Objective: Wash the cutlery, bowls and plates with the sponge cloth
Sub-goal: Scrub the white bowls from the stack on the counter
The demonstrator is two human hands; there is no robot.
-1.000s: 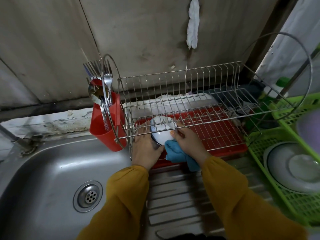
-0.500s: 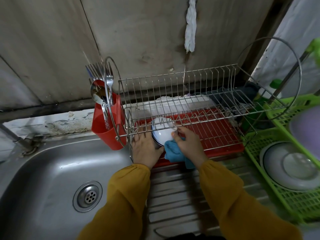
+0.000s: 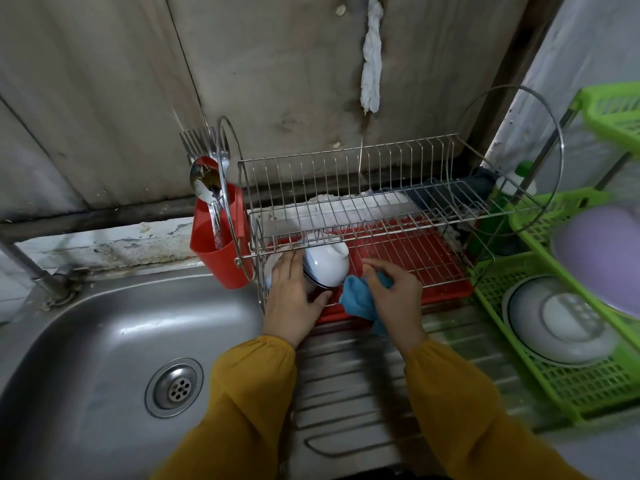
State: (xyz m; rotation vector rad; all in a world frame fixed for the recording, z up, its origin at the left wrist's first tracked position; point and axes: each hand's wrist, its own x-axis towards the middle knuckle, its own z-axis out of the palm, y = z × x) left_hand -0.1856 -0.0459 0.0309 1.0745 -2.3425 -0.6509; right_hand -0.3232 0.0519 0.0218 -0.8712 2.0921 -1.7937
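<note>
A white bowl (image 3: pixel 327 263) lies upside down and tilted on the lower tier of the wire dish rack (image 3: pixel 349 202), over the red drip tray (image 3: pixel 415 261). My left hand (image 3: pixel 294 299) rests against the bowl's left side and rim. My right hand (image 3: pixel 394 296) holds the blue sponge cloth (image 3: pixel 356 299) just right of the bowl, fingers a little apart from it. Forks and a spoon (image 3: pixel 204 181) stand in the red cutlery holder (image 3: pixel 221 251) hooked on the rack's left end.
The steel sink (image 3: pixel 104 341) with its drain (image 3: pixel 175 388) lies to the left, the tap pipe (image 3: pixel 20 261) at far left. A ribbed drainboard (image 3: pixel 353 393) is below my hands. Green plastic baskets (image 3: pixel 568 386) at right hold a white plate (image 3: pixel 561 323) and a purple bowl (image 3: pixel 602 258).
My right hand has come off the bowl and drawn back to the right with the cloth. The bowl now sits tilted further into the rack. My left hand stays on it.
</note>
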